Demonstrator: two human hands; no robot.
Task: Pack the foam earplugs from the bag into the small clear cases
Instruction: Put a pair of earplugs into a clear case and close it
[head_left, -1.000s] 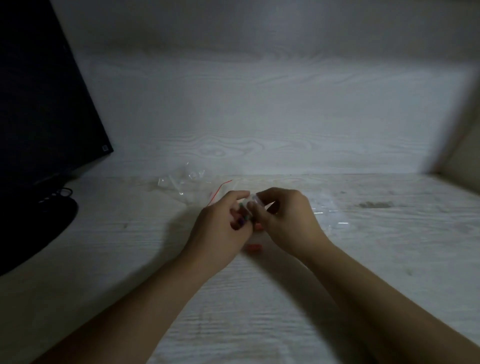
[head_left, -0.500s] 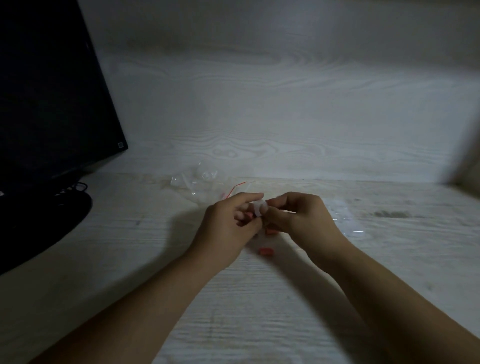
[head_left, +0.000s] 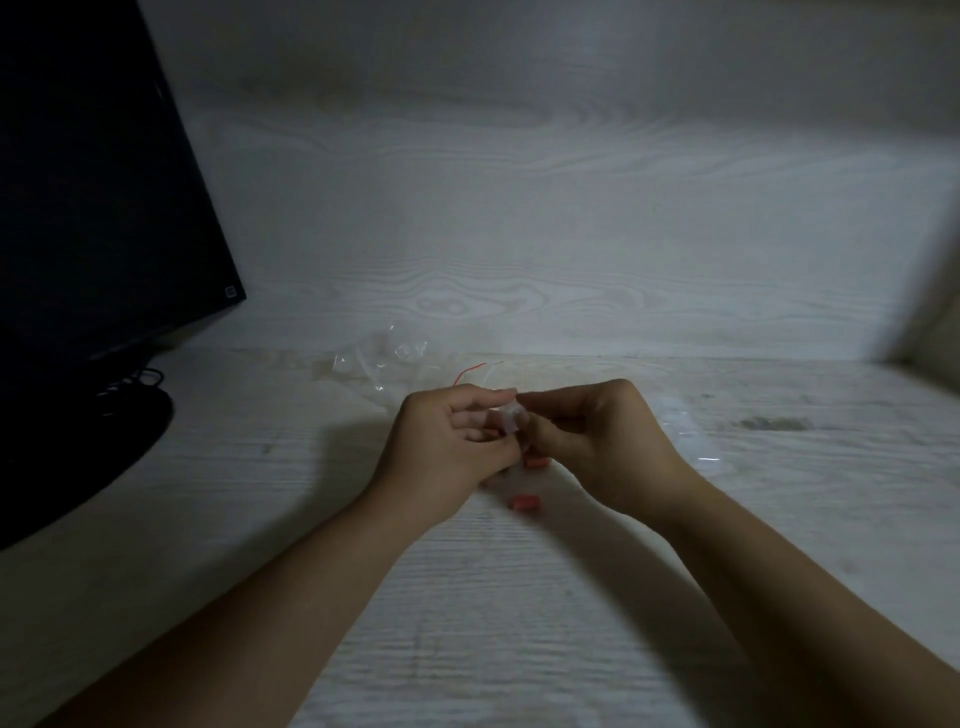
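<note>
My left hand (head_left: 451, 441) and my right hand (head_left: 587, 436) meet above the middle of the desk, both pinching a small clear case (head_left: 509, 419) between fingertips. An orange earplug (head_left: 491, 434) shows inside my left fingers. Two more orange earplugs lie on the desk: one (head_left: 536, 461) just under my right hand, one (head_left: 524, 502) nearer to me. A crumpled clear bag with a red strip (head_left: 395, 364) lies behind my hands. What is inside the case is too dim to tell.
A black monitor (head_left: 93, 208) with its round base (head_left: 78, 457) and cables fills the left. Clear plastic (head_left: 685, 431) lies right of my right hand. A pale wood-grain wall (head_left: 519, 234) stands behind the desk (head_left: 467, 623).
The view has shifted so the monitor sits further right in frame. My hands stay together on the case; the fingers have turned it slightly.
</note>
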